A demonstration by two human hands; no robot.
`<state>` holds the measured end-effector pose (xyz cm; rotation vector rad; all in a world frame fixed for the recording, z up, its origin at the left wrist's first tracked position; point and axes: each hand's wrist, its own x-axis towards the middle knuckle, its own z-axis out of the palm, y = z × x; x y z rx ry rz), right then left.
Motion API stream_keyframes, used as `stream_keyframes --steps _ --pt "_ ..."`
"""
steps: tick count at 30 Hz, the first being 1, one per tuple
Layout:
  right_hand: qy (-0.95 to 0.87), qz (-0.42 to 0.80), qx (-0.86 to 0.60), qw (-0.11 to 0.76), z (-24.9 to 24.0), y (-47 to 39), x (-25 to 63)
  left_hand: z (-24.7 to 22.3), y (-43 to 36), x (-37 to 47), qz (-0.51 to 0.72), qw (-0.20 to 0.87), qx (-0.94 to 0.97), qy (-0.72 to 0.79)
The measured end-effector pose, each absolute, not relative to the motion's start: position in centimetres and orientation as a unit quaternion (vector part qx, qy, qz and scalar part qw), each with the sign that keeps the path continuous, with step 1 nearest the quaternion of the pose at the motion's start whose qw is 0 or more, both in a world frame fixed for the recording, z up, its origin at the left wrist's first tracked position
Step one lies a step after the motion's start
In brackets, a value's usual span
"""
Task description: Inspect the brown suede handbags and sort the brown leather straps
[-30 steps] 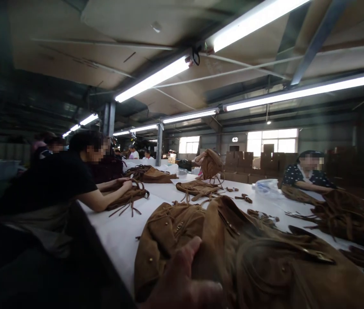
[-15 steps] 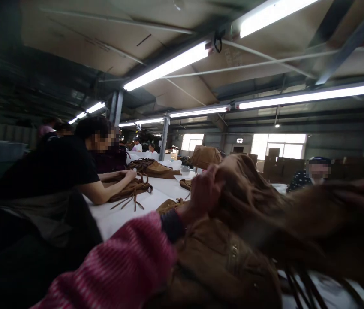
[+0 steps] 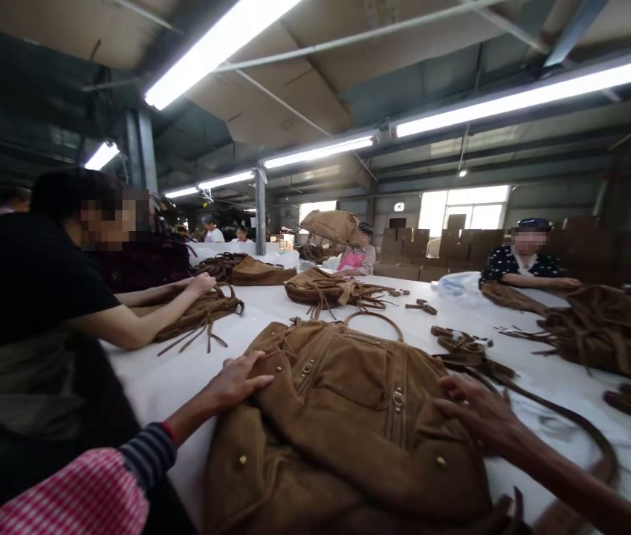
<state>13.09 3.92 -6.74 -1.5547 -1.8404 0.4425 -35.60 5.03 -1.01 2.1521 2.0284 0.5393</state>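
Left hand (image 3: 237, 383), right hand (image 3: 476, 412), touching brown bag (image 3: 342, 405) — ceiling lettering (image 3: 380, 11) (unreadable)

Two hands of mine, one left hand (image 3: 240, 383) and one right hand (image 3: 474, 412), at work with one brown bag (image 3: 342, 386) bearing two buckles (image 3: 398, 399) and one looped handle (image 3: 379, 314). At one white table (image 3: 262, 308), I count at least five more bags (image 3: 621, 334) and at least five co-workers (image 3: 30, 275), plus one clock (image 3: 398, 207), one round bulb (image 3: 462, 173), two bright windows (image 3: 485, 215) and at least five light tubes (image 3: 538, 91).
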Motion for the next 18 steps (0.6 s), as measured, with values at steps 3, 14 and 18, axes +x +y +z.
stream_keyframes --steps 3,14,18 --pt "-0.628 0.229 -0.648 0.365 -8.9 2.6 13.6 -1.7 4.3 -35.5 0.167 0.083 0.664 0.724" --pt "-0.456 0.326 -0.687 0.462 -7.5 3.6 11.7 1.2 7.8 -33.7 0.238 0.074 0.588 0.769" --pt "-0.495 0.315 -0.662 0.466 -6.2 4.6 11.4 3.0 9.3 -32.5 0.298 0.069 0.568 0.764"
